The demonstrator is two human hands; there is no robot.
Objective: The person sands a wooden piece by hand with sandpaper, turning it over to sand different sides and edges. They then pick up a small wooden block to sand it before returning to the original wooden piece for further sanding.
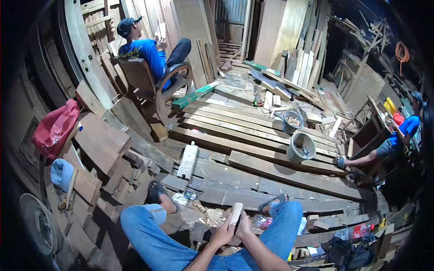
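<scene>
Between my knees, my left hand [223, 234] and my right hand [244, 224] are both closed around a pale, smooth block [236, 211] with a rounded top end. It looks like wood, but its exact kind is not clear. Its upper part sticks up out of my fingers, and the lower part is hidden by them. On the floor just beyond my hands lie wood shavings [212, 217] and scraps of clear plastic wrapping [181, 198].
Long planks [253, 131] cover the floor ahead, with a grey bucket [301, 147] and a second bucket [292, 123] of wood scraps on them. A person [145, 54] sits in a wooden chair at left; another person [404, 131] sits at right. Stacked boards [97, 140] stand left.
</scene>
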